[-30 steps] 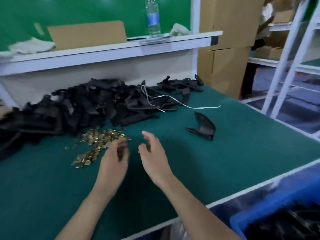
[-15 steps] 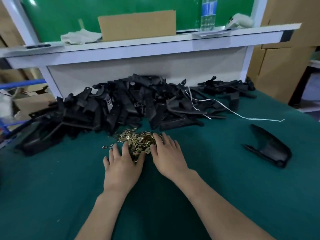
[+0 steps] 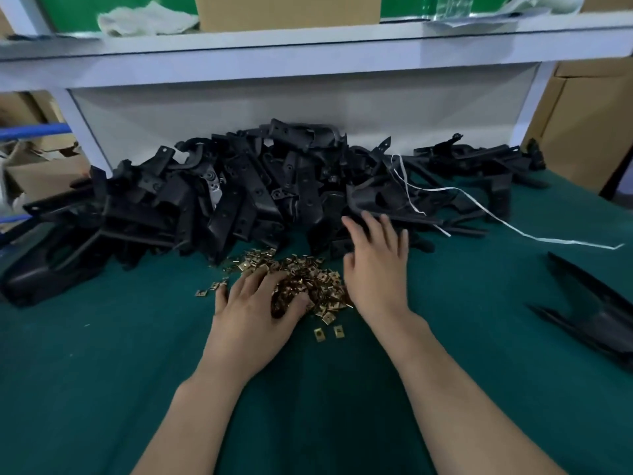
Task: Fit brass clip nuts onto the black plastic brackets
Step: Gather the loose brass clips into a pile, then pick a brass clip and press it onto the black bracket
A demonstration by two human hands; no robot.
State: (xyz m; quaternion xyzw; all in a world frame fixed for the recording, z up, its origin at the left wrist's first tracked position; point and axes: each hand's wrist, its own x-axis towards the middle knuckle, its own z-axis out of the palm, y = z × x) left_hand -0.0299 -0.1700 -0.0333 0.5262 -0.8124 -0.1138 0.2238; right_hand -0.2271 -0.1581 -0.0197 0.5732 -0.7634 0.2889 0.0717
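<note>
A heap of small brass clip nuts (image 3: 308, 279) lies on the green table mat (image 3: 102, 371) in front of me. My left hand (image 3: 253, 313) rests on the heap's left side with fingers bent into the nuts. My right hand (image 3: 376, 269) is beside the heap, fingers spread and stretched toward a long pile of black plastic brackets (image 3: 239, 193) behind it; its fingertips touch the pile's near edge. Two loose nuts (image 3: 329, 332) lie just below the heap.
One separate black bracket (image 3: 596, 313) lies at the right edge. A white strap (image 3: 513, 224) trails from the pile to the right. Behind stands a white shelf (image 3: 308, 39) with a cardboard box (image 3: 287, 8) and a rag. Cardboard boxes stand on both sides.
My right hand has left the nut heap and reached forward to the bracket pile. My left hand has slid onto the nuts and curled its fingers. The camera has come closer.
</note>
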